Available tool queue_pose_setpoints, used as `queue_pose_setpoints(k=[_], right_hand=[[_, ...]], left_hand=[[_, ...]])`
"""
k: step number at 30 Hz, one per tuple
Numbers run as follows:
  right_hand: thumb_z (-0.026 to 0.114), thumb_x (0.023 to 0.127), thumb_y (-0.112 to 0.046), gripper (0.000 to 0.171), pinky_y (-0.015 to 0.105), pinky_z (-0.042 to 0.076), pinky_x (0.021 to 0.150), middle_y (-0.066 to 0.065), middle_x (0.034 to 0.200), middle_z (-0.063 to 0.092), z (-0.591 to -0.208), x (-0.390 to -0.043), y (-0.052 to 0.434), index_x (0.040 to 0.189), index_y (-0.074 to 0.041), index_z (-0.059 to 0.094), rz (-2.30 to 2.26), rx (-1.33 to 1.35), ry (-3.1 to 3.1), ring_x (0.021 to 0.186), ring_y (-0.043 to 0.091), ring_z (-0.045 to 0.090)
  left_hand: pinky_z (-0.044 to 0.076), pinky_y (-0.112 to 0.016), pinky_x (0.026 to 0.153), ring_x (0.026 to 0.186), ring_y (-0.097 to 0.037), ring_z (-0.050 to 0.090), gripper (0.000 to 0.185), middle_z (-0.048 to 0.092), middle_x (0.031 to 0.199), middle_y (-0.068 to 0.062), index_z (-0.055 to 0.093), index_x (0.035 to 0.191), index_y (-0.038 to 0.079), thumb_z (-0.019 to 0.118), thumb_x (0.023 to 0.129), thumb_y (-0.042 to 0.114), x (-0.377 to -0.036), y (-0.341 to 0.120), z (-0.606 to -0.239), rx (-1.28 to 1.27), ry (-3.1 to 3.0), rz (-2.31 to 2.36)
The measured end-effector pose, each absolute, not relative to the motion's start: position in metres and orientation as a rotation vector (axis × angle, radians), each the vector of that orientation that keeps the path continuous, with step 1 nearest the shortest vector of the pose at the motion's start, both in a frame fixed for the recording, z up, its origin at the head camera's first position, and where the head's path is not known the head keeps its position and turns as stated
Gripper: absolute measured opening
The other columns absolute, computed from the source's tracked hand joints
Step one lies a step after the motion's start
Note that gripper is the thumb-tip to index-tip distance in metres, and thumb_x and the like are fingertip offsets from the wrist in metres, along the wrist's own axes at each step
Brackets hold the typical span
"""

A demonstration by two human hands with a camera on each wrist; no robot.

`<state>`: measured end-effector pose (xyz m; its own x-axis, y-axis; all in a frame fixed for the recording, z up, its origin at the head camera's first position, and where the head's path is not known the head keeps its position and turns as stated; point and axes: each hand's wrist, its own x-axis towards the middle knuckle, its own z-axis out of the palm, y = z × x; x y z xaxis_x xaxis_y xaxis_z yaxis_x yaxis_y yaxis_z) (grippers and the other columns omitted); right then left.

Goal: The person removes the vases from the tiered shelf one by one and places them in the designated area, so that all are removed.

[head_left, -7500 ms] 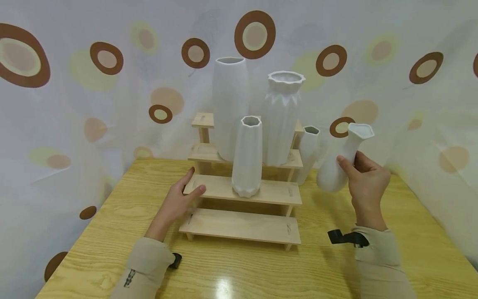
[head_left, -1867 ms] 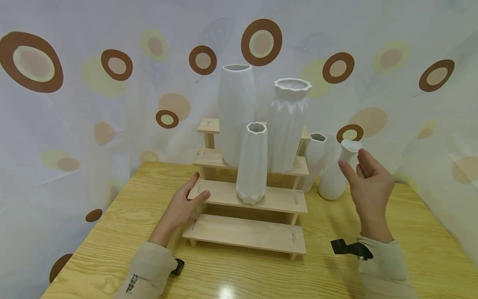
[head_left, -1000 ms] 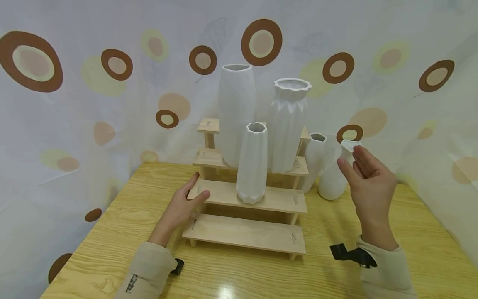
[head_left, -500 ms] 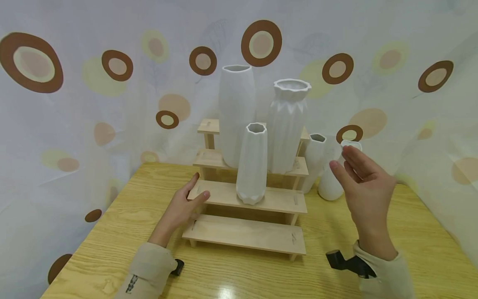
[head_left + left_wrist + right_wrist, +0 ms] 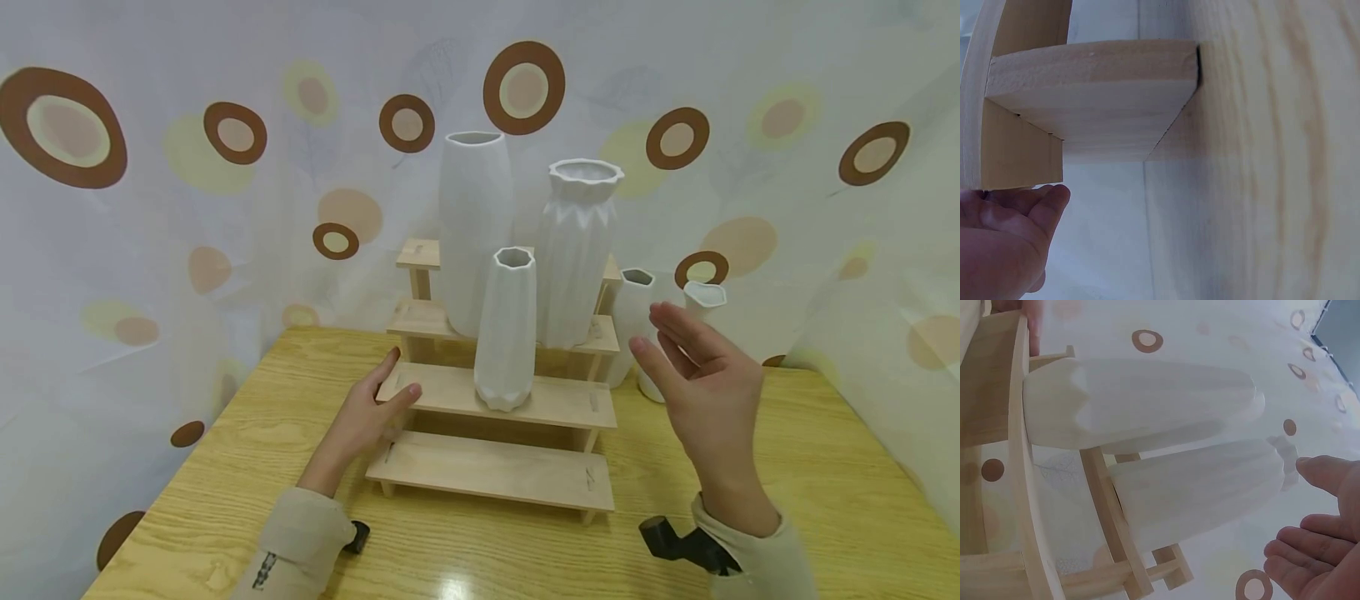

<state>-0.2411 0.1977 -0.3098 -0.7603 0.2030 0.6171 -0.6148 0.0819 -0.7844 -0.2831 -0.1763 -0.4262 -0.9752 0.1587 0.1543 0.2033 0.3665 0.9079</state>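
A stepped wooden rack (image 5: 495, 467) stands on the yellow wooden table (image 5: 225, 467). A faceted white vase (image 5: 507, 329) sits on its second step, with a tall smooth vase (image 5: 474, 225) and a ribbed vase (image 5: 576, 250) higher up. My left hand (image 5: 371, 412) rests with straight fingers on the left end of the second step (image 5: 1085, 100). My right hand (image 5: 701, 387) hangs open in the air right of the rack, holding nothing. Behind it on the table stand a narrow-necked white vase (image 5: 703, 298) and a slim vase (image 5: 632, 312). The right wrist view shows the faceted vase (image 5: 1141, 403) and ribbed vase (image 5: 1197, 487) sideways.
A curtain with brown and yellow circles (image 5: 187, 192) closes in the table at the back and both sides. The lowest step (image 5: 487, 473) of the rack holds nothing. Bare tabletop lies in front of the rack and to its right.
My right hand set the narrow-necked vase on the table, let go of it, and has drawn back left and toward me with fingers open. The left hand has stayed on the step.
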Motion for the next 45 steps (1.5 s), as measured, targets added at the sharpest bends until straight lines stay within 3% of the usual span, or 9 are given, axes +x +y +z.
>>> queue_pose_setpoints(k=[19, 25, 29, 40, 45], right_hand=[[0.075, 0.079, 0.015, 0.043, 0.033, 0.048, 0.097, 0.024, 0.12, 0.066, -0.31, -0.225, 0.177, 0.121, 0.009, 0.067, 1.688, 0.605, -1.813, 0.114, 0.026, 0.063], [0.076, 0.077, 0.015, 0.047, 0.032, 0.048, 0.096, 0.017, 0.12, 0.068, -0.315, -0.224, 0.169, 0.122, 0.006, 0.067, 1.668, 0.649, -1.84, 0.114, 0.024, 0.063], [0.076, 0.076, 0.016, 0.047, 0.031, 0.048, 0.096, 0.02, 0.121, 0.066, -0.317, -0.222, 0.163, 0.122, 0.008, 0.066, 1.679, 0.677, -1.84, 0.114, 0.023, 0.063], [0.079, 0.079, 0.008, 0.048, 0.03, 0.047, 0.097, 0.016, 0.124, 0.066, -0.326, -0.222, 0.149, 0.125, 0.002, 0.067, 1.672, 0.643, -1.964, 0.115, 0.021, 0.062], [0.08, 0.082, 0.001, 0.049, 0.03, 0.045, 0.099, 0.016, 0.128, 0.063, -0.331, -0.226, 0.144, 0.128, 0.001, 0.064, 1.682, 0.635, -2.02, 0.12, 0.027, 0.059]], left_hand=[[0.02, -0.049, 0.116, 0.149, -0.025, 0.01, 0.085, 0.014, 0.163, -0.001, 0.016, 0.159, 0.01, 0.061, 0.097, 0.048, -0.282, -0.175, -0.425, -0.34, -2.567, -1.717], [0.019, -0.05, 0.116, 0.149, -0.025, 0.01, 0.084, 0.014, 0.163, -0.001, 0.016, 0.159, 0.012, 0.06, 0.097, 0.047, -0.281, -0.174, -0.425, -0.338, -2.567, -1.718], [0.019, -0.051, 0.116, 0.149, -0.026, 0.009, 0.083, 0.014, 0.163, 0.0, 0.016, 0.159, 0.013, 0.06, 0.097, 0.047, -0.281, -0.175, -0.426, -0.334, -2.572, -1.712], [0.018, -0.051, 0.117, 0.149, -0.025, 0.009, 0.085, 0.015, 0.163, -0.001, 0.017, 0.159, 0.012, 0.061, 0.097, 0.048, -0.281, -0.175, -0.425, -0.336, -2.569, -1.713], [0.017, -0.051, 0.117, 0.149, -0.026, 0.009, 0.086, 0.015, 0.163, -0.002, 0.017, 0.159, 0.011, 0.061, 0.096, 0.049, -0.28, -0.174, -0.423, -0.329, -2.571, -1.712]])
